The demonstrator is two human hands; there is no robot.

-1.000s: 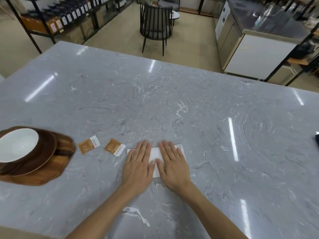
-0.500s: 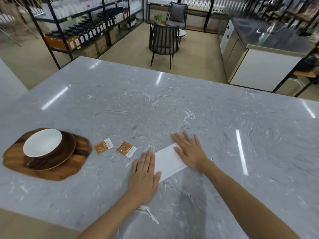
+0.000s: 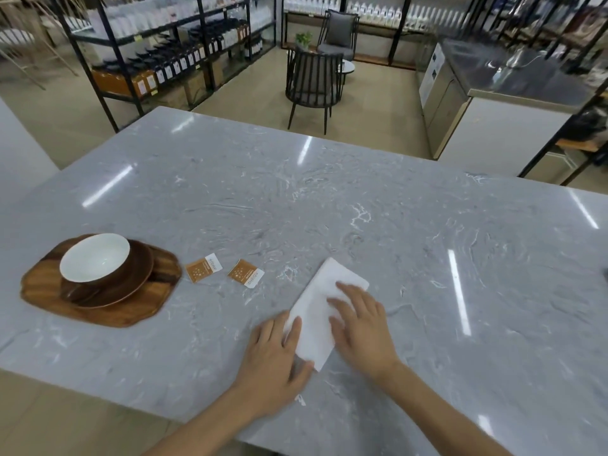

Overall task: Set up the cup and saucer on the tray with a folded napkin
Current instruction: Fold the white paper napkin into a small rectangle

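A white folded napkin (image 3: pixel 324 301) lies flat on the grey marble table (image 3: pixel 329 209), slanted from near left to far right. My left hand (image 3: pixel 274 357) rests palm down at its near left corner, fingers on its edge. My right hand (image 3: pixel 362 327) lies flat on its right side, fingers spread. At the left, a wooden tray (image 3: pixel 144 304) carries a brown saucer (image 3: pixel 138 281) with a white-lined brown cup (image 3: pixel 95 258) on it.
Two small orange packets (image 3: pixel 202 268) (image 3: pixel 246 273) lie between the tray and the napkin. The table's near edge runs just below my forearms. Beyond the table stand a black chair (image 3: pixel 312 80), shelving and a counter.
The napkin has turned from lying crosswise to slanting away to the right. My right hand went to its far end and came back onto its right side; my left hand slid to the near corner.
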